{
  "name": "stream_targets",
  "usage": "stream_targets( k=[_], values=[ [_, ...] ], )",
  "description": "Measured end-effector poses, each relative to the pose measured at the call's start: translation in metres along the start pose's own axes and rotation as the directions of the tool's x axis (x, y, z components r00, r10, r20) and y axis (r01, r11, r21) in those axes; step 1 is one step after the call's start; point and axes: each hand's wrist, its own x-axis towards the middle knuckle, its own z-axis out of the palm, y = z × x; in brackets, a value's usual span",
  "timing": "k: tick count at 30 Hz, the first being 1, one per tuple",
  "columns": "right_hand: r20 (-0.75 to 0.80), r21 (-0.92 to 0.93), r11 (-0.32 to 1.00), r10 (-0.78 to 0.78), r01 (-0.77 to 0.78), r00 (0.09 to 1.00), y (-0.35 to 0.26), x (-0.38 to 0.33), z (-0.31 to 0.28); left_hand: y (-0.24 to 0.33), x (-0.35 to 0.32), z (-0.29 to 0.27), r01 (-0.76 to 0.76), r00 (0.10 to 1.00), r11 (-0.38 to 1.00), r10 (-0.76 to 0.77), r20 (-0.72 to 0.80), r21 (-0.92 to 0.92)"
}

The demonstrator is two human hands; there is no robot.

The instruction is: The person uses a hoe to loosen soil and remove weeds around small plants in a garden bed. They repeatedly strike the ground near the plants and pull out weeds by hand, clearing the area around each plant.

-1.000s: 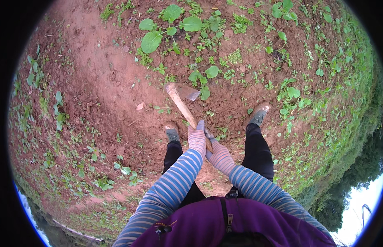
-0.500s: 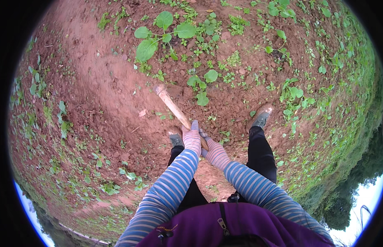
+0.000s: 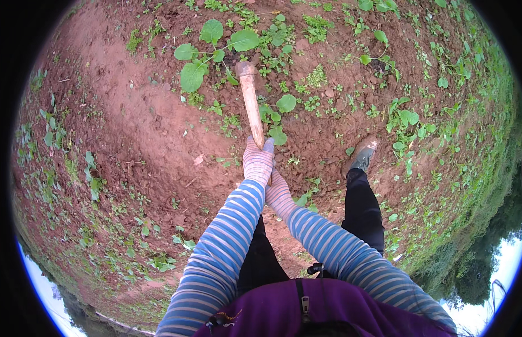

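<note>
Both hands wear pale, striped gloves and grip a hoe (image 3: 250,104) by its wooden handle. My left hand (image 3: 257,157) is closed round the handle farther up the shaft. Just below and to the right, my right hand (image 3: 276,188) closes on the lower end, partly hidden by the left. The handle points away from me, with a brown, soil-coloured head end over the dirt. Its blade cannot be made out. Close beside that far end stands a broad-leaved green plant (image 3: 192,76), and a smaller leafy plant (image 3: 278,135) is right of the shaft.
Reddish, crumbly soil (image 3: 143,112) spreads around, dotted with small weeds and seedlings. My right shoe (image 3: 362,155) is planted to the right; my left foot is hidden behind my arms. More leafy plants (image 3: 406,119) grow at the right, with denser greenery toward the right rim.
The hoe has swung forward and to the right, its far end rising from the bare soil to beside the broad-leaved plant. Both hands moved forward with it, keeping their grip.
</note>
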Motion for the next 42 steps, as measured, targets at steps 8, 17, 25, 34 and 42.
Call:
stream_targets(
  k=[8, 17, 25, 34, 42],
  values=[
    [0.063, 0.408, 0.889, 0.199, -0.207, 0.978, 0.028, -0.003, -0.017, -0.029, -0.013, -0.010, -0.044, 0.994, 0.998, 0.049, -0.096, 0.054],
    [0.183, -0.172, 0.984, -0.009, 0.041, 0.983, 0.017, 0.010, -0.020, -0.040, 0.016, -0.005, -0.029, 0.997, 0.995, 0.036, -0.070, 0.096],
    [-0.122, -0.554, 0.812, 0.138, -0.183, 0.983, -0.015, -0.044, -0.059, -0.091, -0.030, 0.025, 0.268, 0.952, 0.840, -0.305, -0.004, -0.471],
    [-0.159, -0.955, -0.269, 0.112, -0.125, 0.981, -0.066, -0.075, -0.012, -0.054, -0.056, 0.014, 0.301, 0.929, 0.588, -0.358, 0.092, -0.751],
    [-0.127, -0.906, -0.410, 0.027, -0.105, 0.991, -0.116, -0.076, -0.014, -0.059, -0.046, 0.065, 0.412, 0.882, 0.487, -0.427, 0.202, -0.770]
  ],
)
